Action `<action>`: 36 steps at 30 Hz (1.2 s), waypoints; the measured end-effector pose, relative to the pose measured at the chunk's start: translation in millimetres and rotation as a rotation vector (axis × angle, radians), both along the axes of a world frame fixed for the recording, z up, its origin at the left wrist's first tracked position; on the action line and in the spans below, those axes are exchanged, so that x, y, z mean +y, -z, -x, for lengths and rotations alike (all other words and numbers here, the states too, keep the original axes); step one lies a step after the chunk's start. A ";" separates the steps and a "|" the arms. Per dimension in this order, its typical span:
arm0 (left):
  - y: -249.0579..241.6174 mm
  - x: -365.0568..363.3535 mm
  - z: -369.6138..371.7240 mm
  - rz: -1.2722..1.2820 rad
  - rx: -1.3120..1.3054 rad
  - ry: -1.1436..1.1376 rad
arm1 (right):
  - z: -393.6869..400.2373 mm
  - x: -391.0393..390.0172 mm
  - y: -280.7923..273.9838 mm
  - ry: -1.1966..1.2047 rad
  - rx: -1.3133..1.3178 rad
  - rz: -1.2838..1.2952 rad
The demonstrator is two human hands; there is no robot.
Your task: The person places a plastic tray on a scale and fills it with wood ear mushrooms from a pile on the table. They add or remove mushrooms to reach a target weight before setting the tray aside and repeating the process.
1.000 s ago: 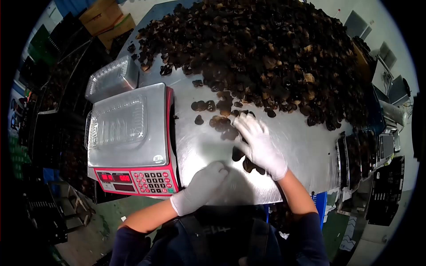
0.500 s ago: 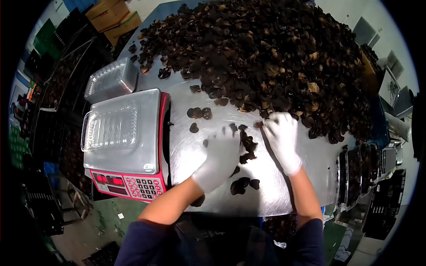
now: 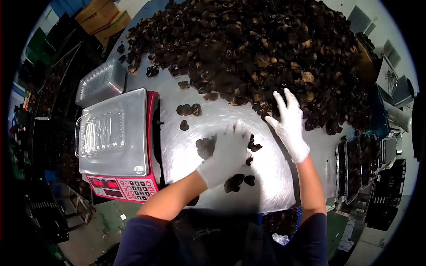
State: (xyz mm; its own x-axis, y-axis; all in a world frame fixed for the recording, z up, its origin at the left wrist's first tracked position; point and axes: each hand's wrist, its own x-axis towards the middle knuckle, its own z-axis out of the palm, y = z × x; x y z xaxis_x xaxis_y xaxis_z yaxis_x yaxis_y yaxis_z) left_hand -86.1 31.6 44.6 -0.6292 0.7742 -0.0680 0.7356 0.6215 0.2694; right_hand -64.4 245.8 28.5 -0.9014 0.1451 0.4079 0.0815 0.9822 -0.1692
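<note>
A large heap of dark wood ear mushrooms [image 3: 248, 48] covers the far part of the metal table [image 3: 275, 190]. My left hand [image 3: 226, 155], in a white glove, lies over several loose pieces in the middle, its fingers stretched forward. Mushroom pieces [image 3: 205, 147] show at its left side, and others [image 3: 254, 144] beyond its fingertips; what lies under the palm is hidden. My right hand [image 3: 289, 128], gloved too, is at the near edge of the heap with fingers spread and nothing visible in them. More loose pieces [image 3: 238, 181] rest nearer to me.
On the left stands a red digital scale [image 3: 122, 184] with a clear plastic tray [image 3: 101, 133] on its plate. Behind it sits a stack of clear trays [image 3: 101, 82]. Filled trays [image 3: 355, 170] are stacked at the right edge. Cardboard boxes [image 3: 100, 20] are at the back left.
My right hand has moved forward to the heap, and its fingers have spread apart. My left hand has shifted slightly right over the loose pieces, uncovering some at its left.
</note>
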 end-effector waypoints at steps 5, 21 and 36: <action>-5.9 -46.9 -27.1 0.012 -0.013 0.136 | -35.4 12.2 5.2 -0.063 0.033 0.122; -8.6 -45.2 -16.3 0.072 -0.104 0.019 | -84.4 -61.0 8.4 -0.249 -0.009 0.380; 23.3 42.0 3.3 -0.313 -0.048 0.051 | -62.2 3.2 -36.7 0.154 -0.003 0.390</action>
State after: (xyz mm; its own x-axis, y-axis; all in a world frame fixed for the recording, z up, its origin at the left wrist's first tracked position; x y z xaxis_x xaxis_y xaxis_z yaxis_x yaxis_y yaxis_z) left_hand -89.5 73.5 21.2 -0.5912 0.7925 0.1498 0.7454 0.4661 0.4766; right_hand -2.2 249.0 65.2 -0.8583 0.4209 0.2936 0.2229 0.8211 -0.5255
